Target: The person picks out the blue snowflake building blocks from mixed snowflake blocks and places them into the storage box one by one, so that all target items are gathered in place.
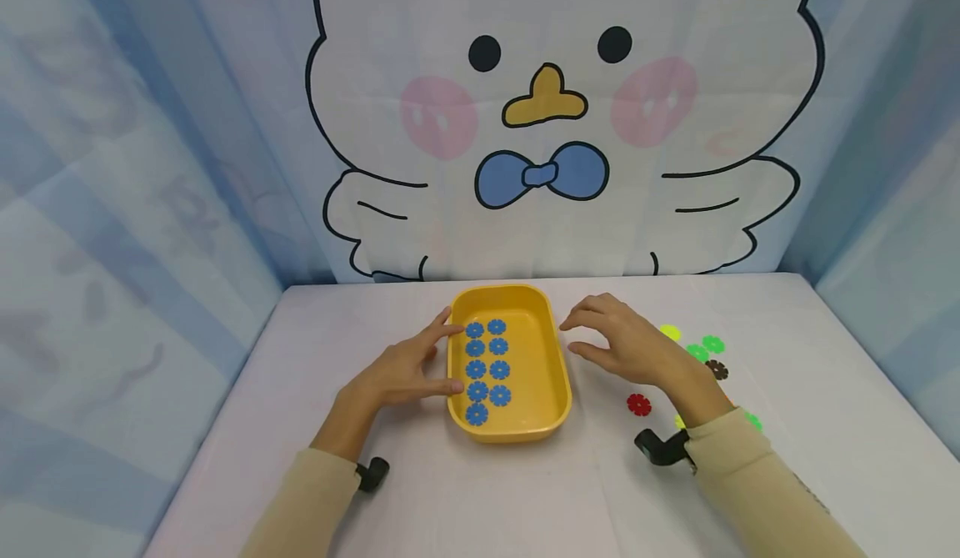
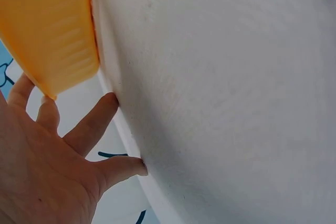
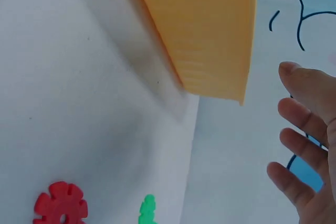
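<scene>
A yellow tray (image 1: 536, 358) stands on the white table, its long side running away from me. Several blue snowflake discs (image 1: 476, 369) lie in two columns along its left half; its right half is bare. My left hand (image 1: 405, 366) is at the tray's left side with fingers spread, index fingertip and thumb tip over the rim. In the left wrist view, fingers of this hand (image 2: 58, 166) reach up to the tray's underside edge. My right hand (image 1: 618, 341) hovers just right of the tray, fingers loosely bent and holding nothing; the right wrist view shows a gap between them.
Right of the tray, loose snowflake discs lie near and under my right forearm: a red one (image 1: 639, 405), a brown one (image 1: 717, 369), green ones (image 1: 713, 344) and yellow ones (image 1: 670, 332). A curtain with a cartoon face (image 1: 547, 233) hangs behind the table.
</scene>
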A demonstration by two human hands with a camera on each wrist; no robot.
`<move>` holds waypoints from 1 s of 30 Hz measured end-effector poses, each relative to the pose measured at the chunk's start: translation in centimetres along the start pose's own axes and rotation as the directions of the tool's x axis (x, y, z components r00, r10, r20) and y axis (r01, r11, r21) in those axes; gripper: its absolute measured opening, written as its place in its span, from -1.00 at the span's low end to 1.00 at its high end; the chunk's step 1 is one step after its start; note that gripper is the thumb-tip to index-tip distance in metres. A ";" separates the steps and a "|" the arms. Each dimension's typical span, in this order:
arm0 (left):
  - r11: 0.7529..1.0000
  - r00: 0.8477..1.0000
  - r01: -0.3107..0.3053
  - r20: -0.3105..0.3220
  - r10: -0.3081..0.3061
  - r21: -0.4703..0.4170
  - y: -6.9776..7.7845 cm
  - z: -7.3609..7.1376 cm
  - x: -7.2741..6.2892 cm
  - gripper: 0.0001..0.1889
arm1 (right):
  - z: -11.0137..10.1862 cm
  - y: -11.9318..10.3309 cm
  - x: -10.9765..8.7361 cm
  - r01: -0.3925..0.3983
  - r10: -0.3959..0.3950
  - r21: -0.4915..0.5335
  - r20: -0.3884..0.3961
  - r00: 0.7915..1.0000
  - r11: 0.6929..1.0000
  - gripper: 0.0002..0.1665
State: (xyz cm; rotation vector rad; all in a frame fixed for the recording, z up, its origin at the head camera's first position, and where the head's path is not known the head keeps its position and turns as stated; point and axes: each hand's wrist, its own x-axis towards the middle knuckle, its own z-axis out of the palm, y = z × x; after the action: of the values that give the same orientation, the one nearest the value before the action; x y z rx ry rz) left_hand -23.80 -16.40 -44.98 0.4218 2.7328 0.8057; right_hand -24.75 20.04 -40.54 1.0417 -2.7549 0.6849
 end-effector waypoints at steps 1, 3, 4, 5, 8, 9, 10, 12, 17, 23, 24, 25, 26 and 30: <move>1.000 1.000 0.000 0.000 0.000 0.001 0.0 0.0 0.0 0.02 | 0.1 0.2 -0.2 -0.008 0.008 0.002 -0.005 1.000 1.000 -0.65; 1.000 1.000 0.004 -0.004 -0.004 0.007 -0.1 0.0 0.1 0.03 | 0.2 0.6 -0.4 -0.018 0.019 0.011 -0.013 1.000 1.000 -0.65; 1.000 1.000 0.006 -0.004 -0.006 0.009 -0.1 0.0 0.1 0.03 | 0.3 0.9 -0.5 -0.021 0.021 0.018 -0.017 1.000 1.000 -0.64; 1.000 1.000 0.009 -0.005 -0.009 0.013 -0.2 0.0 0.0 0.03 | 0.4 1.1 -0.7 -0.024 0.024 0.022 -0.022 0.999 0.999 -0.64; 1.000 1.000 0.014 -0.001 -0.014 0.013 -0.3 0.0 -0.1 0.03 | 0.4 1.9 -1.1 -0.039 0.040 0.024 -0.034 0.999 0.999 -0.62; 1.000 1.000 0.013 0.002 -0.013 0.007 -0.2 0.0 -0.1 0.02 | 0.4 2.2 -1.3 -0.049 0.049 0.019 -0.037 0.998 0.999 -0.61; 1.000 1.000 0.010 0.003 -0.011 0.005 -0.2 0.0 -0.1 0.02 | 0.3 2.5 -1.5 -0.055 0.056 0.014 -0.040 0.998 0.998 -0.61; 1.000 1.000 0.007 0.007 -0.007 0.000 -0.2 0.1 0.0 0.01 | 0.1 3.1 -2.0 -0.073 0.073 0.009 -0.041 0.996 0.997 -0.61; 1.000 1.000 -0.002 0.005 0.003 -0.002 0.0 0.1 0.1 0.01 | -0.2 4.7 -3.0 -0.119 0.119 0.003 -0.056 0.991 0.993 -0.60; 1.000 1.000 0.007 0.006 -0.007 -0.007 -0.1 -0.2 -0.1 0.01 | -0.1 6.2 -3.5 -0.113 0.115 0.029 -0.068 0.991 0.993 -0.59; 1.000 1.000 0.011 0.008 -0.011 -0.010 -0.1 -0.3 -0.2 0.01 | -0.1 6.4 -3.6 -0.112 0.114 0.030 -0.066 0.991 0.993 -0.59; 1.000 1.000 0.013 0.011 -0.013 -0.015 -0.1 -0.3 -0.2 0.01 | -0.2 6.6 -3.7 -0.116 0.117 0.028 -0.063 0.991 0.993 -0.59; 1.000 1.000 0.013 0.013 -0.013 -0.018 -0.1 -0.2 -0.2 0.00 | -0.2 6.8 -3.8 -0.122 0.123 0.027 -0.059 0.991 0.992 -0.58; 1.000 1.000 0.010 0.017 -0.009 -0.021 0.1 -0.1 -0.1 0.00 | -0.6 7.3 -4.6 -0.177 0.178 0.018 -0.035 0.983 0.984 -0.58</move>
State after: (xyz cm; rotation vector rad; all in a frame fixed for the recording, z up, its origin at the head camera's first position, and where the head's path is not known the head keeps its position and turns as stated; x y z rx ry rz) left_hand -23.68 -16.42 -44.88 0.4093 2.7057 0.8242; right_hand -26.09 27.86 -43.90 0.7835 -2.8387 0.7395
